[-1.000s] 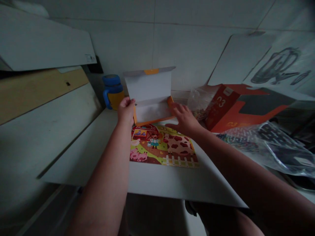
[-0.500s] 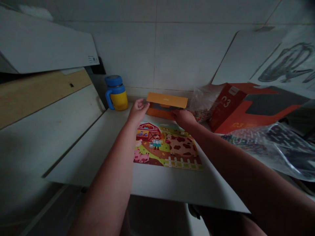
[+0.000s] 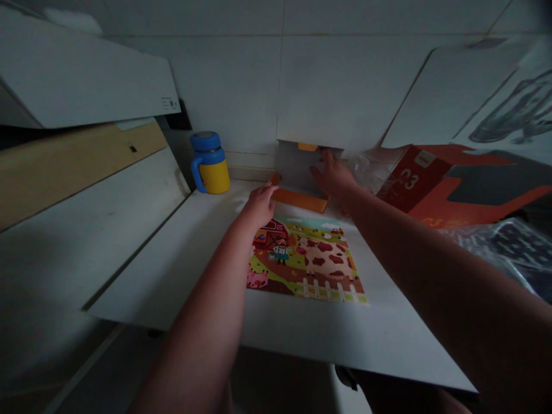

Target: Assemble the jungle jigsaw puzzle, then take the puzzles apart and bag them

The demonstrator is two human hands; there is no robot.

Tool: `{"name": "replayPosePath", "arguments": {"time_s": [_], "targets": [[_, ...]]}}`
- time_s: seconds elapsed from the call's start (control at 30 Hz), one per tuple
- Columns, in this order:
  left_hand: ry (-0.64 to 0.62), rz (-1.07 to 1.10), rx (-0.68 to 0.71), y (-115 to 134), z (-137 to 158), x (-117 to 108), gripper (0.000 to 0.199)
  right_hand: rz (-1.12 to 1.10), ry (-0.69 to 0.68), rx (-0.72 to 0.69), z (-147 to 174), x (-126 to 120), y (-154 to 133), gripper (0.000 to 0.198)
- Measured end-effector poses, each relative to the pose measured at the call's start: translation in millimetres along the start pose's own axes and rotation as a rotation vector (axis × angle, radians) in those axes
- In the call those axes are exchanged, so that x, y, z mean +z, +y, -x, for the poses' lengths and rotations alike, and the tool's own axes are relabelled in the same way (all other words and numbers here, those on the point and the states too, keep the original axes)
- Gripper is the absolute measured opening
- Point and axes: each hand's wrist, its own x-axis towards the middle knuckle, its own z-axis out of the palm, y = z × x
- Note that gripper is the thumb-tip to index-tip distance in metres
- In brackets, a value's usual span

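An orange cardboard box (image 3: 299, 199) stands at the back of the table, its lid (image 3: 295, 164) raised and showing a grey inner face with an orange tab on top. At the box's left front corner, the fingers of my left hand (image 3: 261, 204) are closed on the side wall. My right hand (image 3: 336, 173) is against the inner face of the lid near its right end, fingers apart. In front of the box lies a flat farm picture puzzle (image 3: 308, 259) with a cow, a farmer and a barn. My left hand and forearm cover its left edge.
A blue and yellow mug (image 3: 211, 167) stands at the back left. On the right are a red-orange carton (image 3: 414, 181) and clear plastic bags (image 3: 495, 247). White boxes or panels (image 3: 86, 80) rise at the left, and a tiled wall (image 3: 241, 86) closes off the back.
The box lid has swung up and back, so its grey inside now shows. My right hand has moved up onto the lid, while my left has shifted slightly down the box's left side.
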Motion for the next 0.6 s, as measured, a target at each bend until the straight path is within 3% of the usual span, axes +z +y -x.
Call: {"name": "replayPosePath", "arguments": {"time_s": [0.1,0.23,0.4,0.6], "targets": [[-0.052,-0.100,0.027,1.6,1.4,2.6,0.059,0.052,0.004,0.021,-14.7,0.3,6.1,0.072],[-0.086,-0.189,0.055,1.3,1.7,4.0,0.061,0.057,-0.090,-0.023,-22.6,7.3,8.3,0.071],[-0.107,-0.242,0.085,2.1,1.1,3.9,0.053,0.063,-0.156,-0.058,-20.1,13.9,5.4,0.059],[-0.077,-0.252,0.095,5.5,-2.6,1.5,0.044,0.108,-0.168,-0.098,-2.8,-3.9,-15.6,0.049]]}}
